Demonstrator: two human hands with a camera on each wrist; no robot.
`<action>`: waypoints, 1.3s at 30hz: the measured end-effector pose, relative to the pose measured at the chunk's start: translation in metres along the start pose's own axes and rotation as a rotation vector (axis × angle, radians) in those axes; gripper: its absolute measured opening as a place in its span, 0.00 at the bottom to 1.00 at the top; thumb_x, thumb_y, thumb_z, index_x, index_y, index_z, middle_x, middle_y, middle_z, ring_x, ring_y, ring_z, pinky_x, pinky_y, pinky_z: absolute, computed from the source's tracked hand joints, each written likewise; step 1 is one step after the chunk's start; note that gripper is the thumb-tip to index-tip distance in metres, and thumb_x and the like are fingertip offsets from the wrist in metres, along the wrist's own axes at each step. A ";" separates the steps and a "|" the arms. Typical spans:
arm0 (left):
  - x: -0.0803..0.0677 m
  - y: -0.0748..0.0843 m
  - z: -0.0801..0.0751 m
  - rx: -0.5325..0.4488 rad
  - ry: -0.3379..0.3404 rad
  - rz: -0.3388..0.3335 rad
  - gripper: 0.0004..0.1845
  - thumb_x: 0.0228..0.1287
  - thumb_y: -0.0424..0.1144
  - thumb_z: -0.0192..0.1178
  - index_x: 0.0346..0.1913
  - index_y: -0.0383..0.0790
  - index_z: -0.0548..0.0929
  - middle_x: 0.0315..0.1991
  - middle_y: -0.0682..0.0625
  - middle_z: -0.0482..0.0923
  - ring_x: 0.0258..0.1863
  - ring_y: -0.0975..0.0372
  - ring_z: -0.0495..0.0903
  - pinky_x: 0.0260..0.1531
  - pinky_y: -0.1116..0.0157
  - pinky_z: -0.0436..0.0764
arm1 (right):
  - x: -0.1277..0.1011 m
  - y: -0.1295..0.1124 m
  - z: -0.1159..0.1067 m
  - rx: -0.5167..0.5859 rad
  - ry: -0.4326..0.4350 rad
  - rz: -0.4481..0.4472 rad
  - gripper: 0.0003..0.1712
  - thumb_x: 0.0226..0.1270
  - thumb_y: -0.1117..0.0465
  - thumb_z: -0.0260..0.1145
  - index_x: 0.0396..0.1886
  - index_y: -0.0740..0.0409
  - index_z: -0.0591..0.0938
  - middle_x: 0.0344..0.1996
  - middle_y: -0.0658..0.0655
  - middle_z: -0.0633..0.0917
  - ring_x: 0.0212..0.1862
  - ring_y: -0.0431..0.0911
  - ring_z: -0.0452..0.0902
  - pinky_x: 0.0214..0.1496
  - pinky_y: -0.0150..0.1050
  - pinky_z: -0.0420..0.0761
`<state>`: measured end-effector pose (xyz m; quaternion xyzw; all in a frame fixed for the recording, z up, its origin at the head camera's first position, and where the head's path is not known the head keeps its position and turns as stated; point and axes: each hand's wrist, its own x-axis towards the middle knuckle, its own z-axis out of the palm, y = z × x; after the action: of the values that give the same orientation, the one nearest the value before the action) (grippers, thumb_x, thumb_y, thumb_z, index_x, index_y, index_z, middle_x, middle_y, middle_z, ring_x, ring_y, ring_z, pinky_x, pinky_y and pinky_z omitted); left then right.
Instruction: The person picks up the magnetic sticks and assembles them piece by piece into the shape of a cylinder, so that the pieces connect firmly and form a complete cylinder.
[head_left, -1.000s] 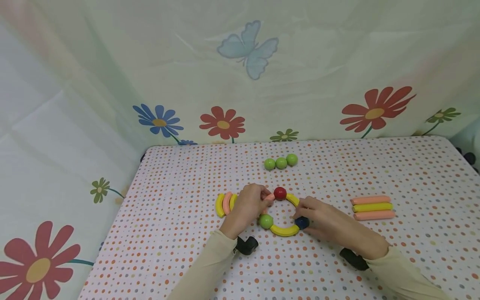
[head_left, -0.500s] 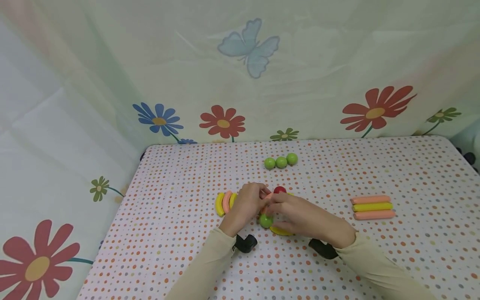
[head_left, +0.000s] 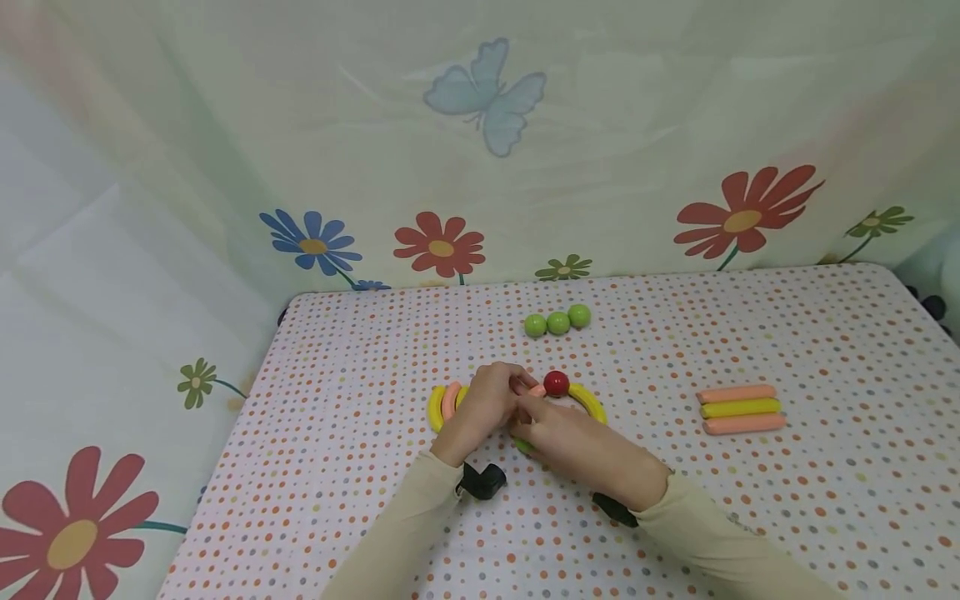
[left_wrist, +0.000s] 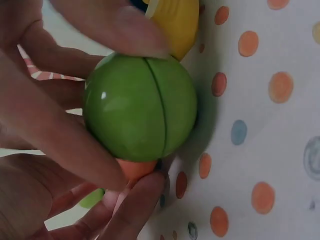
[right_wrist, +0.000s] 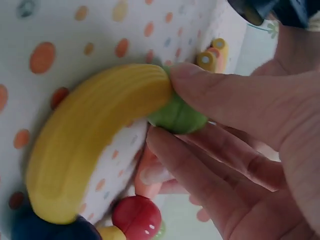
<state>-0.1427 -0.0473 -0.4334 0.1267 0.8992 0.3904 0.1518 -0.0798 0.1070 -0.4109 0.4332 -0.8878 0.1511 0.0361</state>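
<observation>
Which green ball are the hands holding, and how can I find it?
Start at the spotted table and find the two hands meeting in its middle. The green ball sits between their fingers, joined to a yellow curved piece. The three loose green balls lie farther back, untouched.

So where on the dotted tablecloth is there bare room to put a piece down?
Bare cloth lies between the three green balls and the three straight pink and yellow sticks, and along the near right of the dotted tablecloth. It is crowded around the ring pieces, where the left hand and right hand meet at the green ball.
</observation>
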 end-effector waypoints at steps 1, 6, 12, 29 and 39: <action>0.000 0.000 0.000 0.001 -0.001 0.001 0.06 0.66 0.34 0.72 0.43 0.37 0.92 0.29 0.52 0.85 0.31 0.65 0.76 0.30 0.73 0.74 | 0.000 -0.001 0.001 -0.010 -0.002 0.004 0.08 0.63 0.76 0.74 0.40 0.65 0.86 0.45 0.60 0.81 0.38 0.43 0.78 0.33 0.30 0.78; 0.000 0.000 -0.002 -0.011 -0.014 -0.020 0.07 0.67 0.35 0.72 0.45 0.37 0.91 0.29 0.53 0.85 0.30 0.65 0.76 0.29 0.73 0.74 | -0.003 0.000 0.005 0.040 -0.031 0.073 0.10 0.63 0.72 0.76 0.42 0.64 0.87 0.51 0.62 0.81 0.41 0.44 0.79 0.39 0.36 0.83; 0.001 0.001 -0.003 0.003 -0.018 -0.024 0.07 0.67 0.36 0.73 0.45 0.39 0.91 0.30 0.54 0.84 0.31 0.67 0.77 0.30 0.74 0.75 | -0.011 0.001 0.014 0.133 0.060 0.125 0.16 0.58 0.71 0.80 0.46 0.65 0.88 0.50 0.58 0.81 0.45 0.45 0.82 0.45 0.39 0.85; -0.009 0.003 0.001 -0.156 -0.085 -0.084 0.14 0.71 0.34 0.69 0.55 0.32 0.84 0.29 0.51 0.83 0.22 0.66 0.81 0.25 0.74 0.78 | -0.044 0.036 -0.016 0.309 0.119 0.300 0.11 0.69 0.68 0.73 0.50 0.57 0.88 0.47 0.53 0.81 0.44 0.46 0.79 0.44 0.42 0.83; -0.018 -0.001 0.004 -0.154 -0.015 -0.037 0.12 0.69 0.34 0.70 0.50 0.31 0.85 0.26 0.52 0.82 0.19 0.66 0.79 0.21 0.74 0.75 | -0.132 0.123 -0.051 0.046 0.141 0.465 0.16 0.53 0.74 0.81 0.40 0.56 0.90 0.41 0.56 0.83 0.44 0.57 0.81 0.41 0.55 0.83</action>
<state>-0.1251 -0.0515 -0.4336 0.1012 0.8674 0.4546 0.1752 -0.0973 0.2939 -0.4169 0.2065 -0.9552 0.2053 0.0528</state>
